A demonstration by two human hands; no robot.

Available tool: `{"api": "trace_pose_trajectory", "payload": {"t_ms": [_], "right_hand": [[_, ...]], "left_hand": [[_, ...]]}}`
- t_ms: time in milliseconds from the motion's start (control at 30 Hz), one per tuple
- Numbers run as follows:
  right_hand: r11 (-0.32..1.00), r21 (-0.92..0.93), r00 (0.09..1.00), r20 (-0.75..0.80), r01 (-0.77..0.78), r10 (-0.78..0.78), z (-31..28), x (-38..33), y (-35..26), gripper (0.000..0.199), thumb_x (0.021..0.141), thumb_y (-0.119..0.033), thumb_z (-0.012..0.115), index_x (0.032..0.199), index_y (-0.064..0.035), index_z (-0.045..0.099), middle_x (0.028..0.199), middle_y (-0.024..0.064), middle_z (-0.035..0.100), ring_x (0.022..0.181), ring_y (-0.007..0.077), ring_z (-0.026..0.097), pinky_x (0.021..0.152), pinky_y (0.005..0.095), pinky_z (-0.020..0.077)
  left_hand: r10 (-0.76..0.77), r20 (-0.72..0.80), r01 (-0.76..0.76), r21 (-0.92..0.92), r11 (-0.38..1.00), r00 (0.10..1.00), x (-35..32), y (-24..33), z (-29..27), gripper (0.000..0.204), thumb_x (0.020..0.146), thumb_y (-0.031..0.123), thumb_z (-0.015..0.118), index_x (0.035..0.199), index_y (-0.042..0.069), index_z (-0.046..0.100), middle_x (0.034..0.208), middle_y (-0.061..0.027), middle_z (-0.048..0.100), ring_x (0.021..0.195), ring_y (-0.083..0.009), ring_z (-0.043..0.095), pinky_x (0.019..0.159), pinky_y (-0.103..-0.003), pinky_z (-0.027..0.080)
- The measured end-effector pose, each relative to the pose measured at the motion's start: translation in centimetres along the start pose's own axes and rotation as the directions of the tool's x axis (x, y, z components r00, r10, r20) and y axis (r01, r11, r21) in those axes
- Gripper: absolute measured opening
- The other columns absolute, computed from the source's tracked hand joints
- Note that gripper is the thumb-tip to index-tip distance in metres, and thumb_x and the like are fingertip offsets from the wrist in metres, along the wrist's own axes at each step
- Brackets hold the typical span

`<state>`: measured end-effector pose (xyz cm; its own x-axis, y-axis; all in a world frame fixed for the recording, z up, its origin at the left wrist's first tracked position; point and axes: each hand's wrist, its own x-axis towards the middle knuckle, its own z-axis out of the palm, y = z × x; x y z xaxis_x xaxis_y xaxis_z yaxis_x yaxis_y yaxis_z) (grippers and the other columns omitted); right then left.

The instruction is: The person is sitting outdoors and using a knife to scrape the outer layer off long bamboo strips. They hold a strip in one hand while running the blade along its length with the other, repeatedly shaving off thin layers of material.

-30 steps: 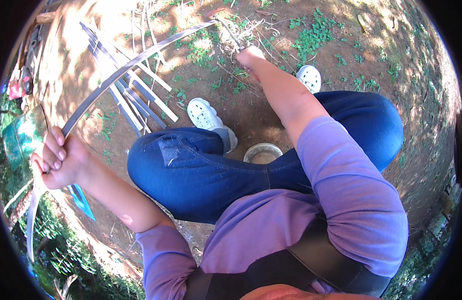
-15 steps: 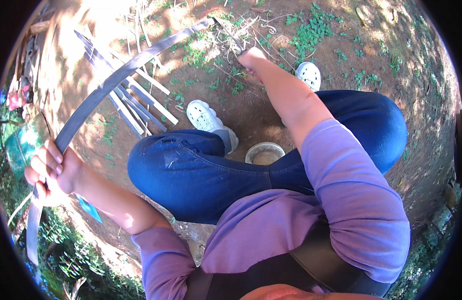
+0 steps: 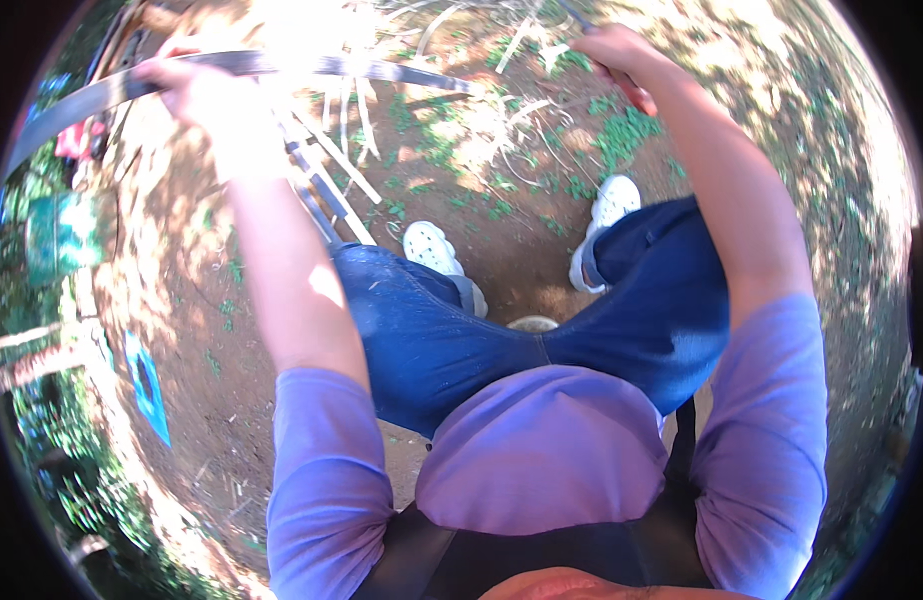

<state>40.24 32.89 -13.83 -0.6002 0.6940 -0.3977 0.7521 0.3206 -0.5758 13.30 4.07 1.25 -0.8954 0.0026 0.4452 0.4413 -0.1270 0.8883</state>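
Note:
My left hand (image 3: pixel 197 88) is raised at the upper left, its fingers closed round a long, flat, bendy strip (image 3: pixel 382 70). The strip looks like split bamboo, dark grey, and runs from the left rim to above the shavings. Out at the upper right, my right hand (image 3: pixel 622 58) is closed on a knife (image 3: pixel 577 14). Its thin dark blade points up and away, and a bit of reddish handle shows below the fist. Blade and strip are apart. Motion and glare blur the left hand.
Cut strips (image 3: pixel 332 195), dark and pale, lie on the soil beyond my left knee. Curly shavings (image 3: pixel 522 130) lie ahead of my white clogs (image 3: pixel 432 247). A bowl's rim (image 3: pixel 534 323) shows between my thighs. At left are a green container (image 3: pixel 70 238) and a blue piece (image 3: pixel 147 388).
My left hand has swung up and forward with the strip, which now lies more level. My right hand has moved up and right, taking the knife away from the strip's end. My knees have drawn closer.

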Motion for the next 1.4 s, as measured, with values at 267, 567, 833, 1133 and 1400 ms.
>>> {"api": "trace_pose_trajectory", "payload": {"t_ms": [267, 567, 833, 1133, 1400], "right_hand": [[0.941, 0.301, 0.987, -0.020, 0.157, -0.158, -0.4, -9.5, -5.5, 0.034, 0.090, -0.036, 0.066, 0.085, -0.0041, 0.054, 0.061, 0.0002, 0.050, 0.050, 0.0101, 0.048, 0.048, 0.0278, 0.0424], [0.928, 0.360, 0.992, 0.032, 0.101, -0.121, 0.7, -8.4, -7.9, 0.027, 0.090, -0.028, 0.069, 0.085, -0.0084, 0.051, 0.065, -0.0025, 0.048, 0.052, 0.0079, 0.048, 0.048, 0.0265, 0.0440], [0.893, 0.430, 0.990, -0.010, 0.133, -0.142, 1.0, -8.4, -9.4, 0.028, 0.089, -0.028, 0.071, 0.086, -0.0089, 0.050, 0.065, -0.0025, 0.047, 0.051, 0.0083, 0.048, 0.048, 0.0255, 0.0436], [0.852, 0.486, 0.976, -0.017, 0.196, -0.215, 1.6, -8.4, -9.5, 0.031, 0.087, -0.029, 0.072, 0.084, -0.0052, 0.052, 0.062, -0.0014, 0.048, 0.050, 0.0088, 0.050, 0.046, 0.0266, 0.0427], [0.852, 0.492, 0.980, -0.016, 0.179, -0.196, 1.8, -8.7, -9.6, 0.031, 0.088, -0.029, 0.072, 0.082, -0.0064, 0.051, 0.063, -0.0009, 0.049, 0.050, 0.0090, 0.050, 0.046, 0.0277, 0.0433]], "left_hand": [[0.010, 0.295, 0.094, -0.333, 0.938, 0.955, 1.2, -5.5, -2.8, 0.070, 0.099, 0.067, 0.032, 0.114, 0.003, 0.055, 0.099, -0.0090, 0.063, 0.093, -0.0204, 0.061, 0.087, -0.034, 0.049], [0.094, 0.458, 0.213, -0.574, 0.791, 0.884, 0.1, -3.1, -2.4, 0.053, 0.102, 0.052, 0.042, 0.112, 0.000, 0.050, 0.092, -0.0087, 0.058, 0.087, -0.0211, 0.059, 0.082, -0.037, 0.050], [0.030, 0.385, 0.219, -0.585, 0.781, 0.922, -0.2, -2.9, -1.2, 0.045, 0.104, 0.049, 0.039, 0.096, 0.005, 0.048, 0.073, -0.0014, 0.049, 0.069, -0.0131, 0.052, 0.068, -0.029, 0.047], [0.030, 0.415, 0.212, -0.524, 0.825, 0.909, -1.2, -2.1, -1.0, 0.042, 0.105, 0.047, 0.039, 0.091, 0.007, 0.044, 0.072, -0.0008, 0.042, 0.068, -0.0149, 0.048, 0.067, -0.032, 0.045], [0.020, 0.410, 0.193, -0.472, 0.860, 0.912, -0.9, -1.9, -1.5, 0.043, 0.102, 0.047, 0.045, 0.088, 0.007, 0.047, 0.072, -0.0009, 0.045, 0.064, -0.0135, 0.048, 0.063, -0.031, 0.045]]}}
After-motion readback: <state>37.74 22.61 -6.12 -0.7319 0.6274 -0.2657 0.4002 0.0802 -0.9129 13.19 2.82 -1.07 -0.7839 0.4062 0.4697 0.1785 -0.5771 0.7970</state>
